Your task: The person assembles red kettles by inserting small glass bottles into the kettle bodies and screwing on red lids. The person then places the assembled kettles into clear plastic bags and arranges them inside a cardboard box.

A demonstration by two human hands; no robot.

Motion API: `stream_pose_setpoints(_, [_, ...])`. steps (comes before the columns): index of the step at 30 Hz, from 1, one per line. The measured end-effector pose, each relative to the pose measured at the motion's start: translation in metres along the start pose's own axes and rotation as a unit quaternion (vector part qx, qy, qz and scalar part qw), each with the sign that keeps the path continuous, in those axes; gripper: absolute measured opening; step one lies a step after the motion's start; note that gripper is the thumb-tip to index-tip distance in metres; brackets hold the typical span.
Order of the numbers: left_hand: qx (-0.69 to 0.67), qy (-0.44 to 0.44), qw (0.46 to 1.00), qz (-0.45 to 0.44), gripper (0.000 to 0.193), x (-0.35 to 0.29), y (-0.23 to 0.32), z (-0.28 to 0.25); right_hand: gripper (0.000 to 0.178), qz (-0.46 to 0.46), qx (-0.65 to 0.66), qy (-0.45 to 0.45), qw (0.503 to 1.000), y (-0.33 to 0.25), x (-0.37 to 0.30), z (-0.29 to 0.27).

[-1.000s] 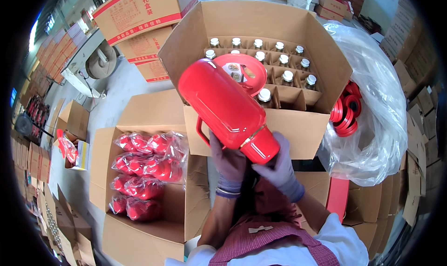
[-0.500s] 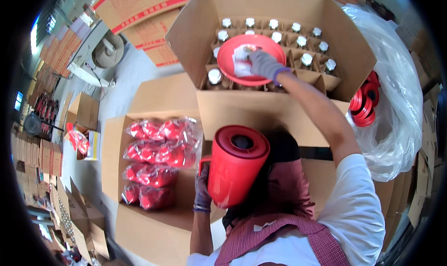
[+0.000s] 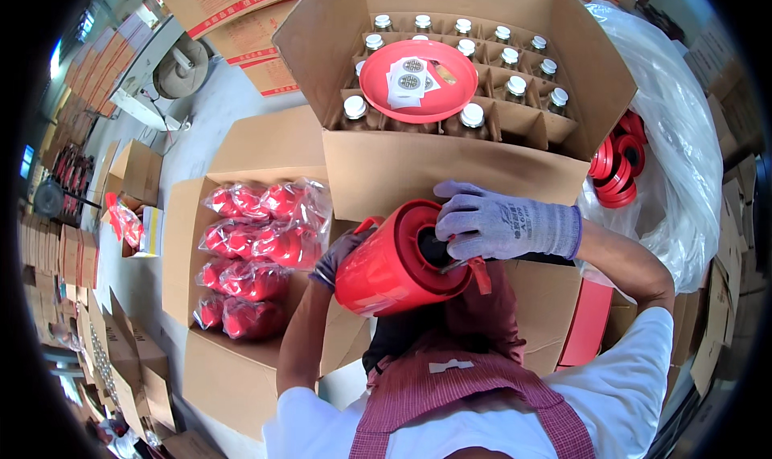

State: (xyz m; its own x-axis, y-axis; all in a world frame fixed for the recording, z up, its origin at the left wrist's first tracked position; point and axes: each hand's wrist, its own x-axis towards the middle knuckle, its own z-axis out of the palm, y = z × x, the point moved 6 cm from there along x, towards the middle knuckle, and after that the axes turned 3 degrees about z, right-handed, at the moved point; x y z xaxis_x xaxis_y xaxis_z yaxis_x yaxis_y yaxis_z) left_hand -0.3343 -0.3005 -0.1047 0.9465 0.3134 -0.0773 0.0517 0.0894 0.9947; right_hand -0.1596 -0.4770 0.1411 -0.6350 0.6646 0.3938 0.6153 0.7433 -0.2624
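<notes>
My left hand (image 3: 339, 256), in a grey glove, grips the handle side of a red jug (image 3: 384, 268). The jug is tilted, its round top with a dark centre (image 3: 433, 246) facing right. Over that top, the gloved fingers of my right hand (image 3: 486, 224) are curled. A small red piece with a metal part (image 3: 480, 276) sticks out below these fingers; what exactly they hold is hidden. Ahead, a red plate (image 3: 458, 101) carries white paper pieces with round dark stickers (image 3: 410, 81). It rests on glass bottles with white caps (image 3: 472, 117) in a divided carton (image 3: 450, 165).
At the left, an open carton (image 3: 181, 250) contains several bagged red items (image 3: 257, 278). Red ring-shaped parts (image 3: 619, 174) and clear plastic sheeting (image 3: 675, 153) lie at the right. Printed cartons (image 3: 249, 45) are stacked at the far left.
My right hand has come back from the plate to the jug's top. The jug has tipped further over to the right in my left hand. The stickers on the plate are now uncovered.
</notes>
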Motion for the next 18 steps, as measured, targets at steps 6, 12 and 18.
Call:
stream_pose_setpoints(6, [-0.033, -0.024, 0.998, -0.040, 0.028, 0.001, -0.015, 0.003, 0.023, 0.016, -0.036, 0.033, 0.999, -0.011, -0.016, -0.002])
stream_pose_setpoints(12, [0.114, 0.060, 0.991, -0.046, 0.022, -0.018, 0.047, 0.028, 0.026, 0.244, 0.017, 0.000, 0.970, -0.004, -0.045, 0.030])
stream_pose_setpoints(18, [-0.112, 0.325, 0.939, -0.016, 0.024, -0.078, 0.064, 0.100, 0.035, 0.592, 0.413, 0.041, 0.691, 0.065, -0.119, 0.052])
